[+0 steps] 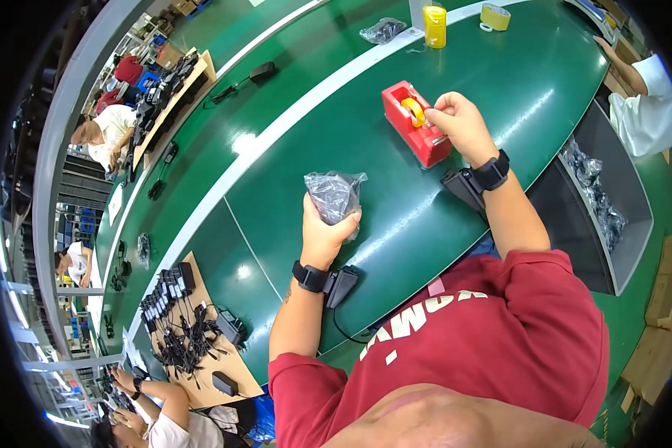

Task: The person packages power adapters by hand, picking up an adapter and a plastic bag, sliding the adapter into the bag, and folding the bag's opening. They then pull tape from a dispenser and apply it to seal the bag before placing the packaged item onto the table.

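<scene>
The left hand (pixel 326 233) held a small clear plastic bag (pixel 334 194) upright on the green worktop (pixel 396 224), its fingers clamped round the bag's lower half. The bag was crinkled and glossy, catching the light in pale streaks, and something dark filled it; what lay inside could not be made out. Its top edge stood loose and rumpled above the grip.

The right hand (pixel 461 125) rested at the red tape dispenser (pixel 417 123), which stood further out on the worktop, well apart from the bag. The fingers were drawn together at the yellow tape roll (pixel 414 110) seated in the dispenser's top; whether they pinched a tape end could not be told. Both wrists wore black bands with dark boxes attached.

Beyond the dispenser stood a yellow cylinder (pixel 434 26), a flat roll of yellowish tape (pixel 494 16) and another bagged dark item (pixel 383 30). A grey bin (pixel 635 216) to the right held more bagged pieces. Other people sat along the line, left and right.
</scene>
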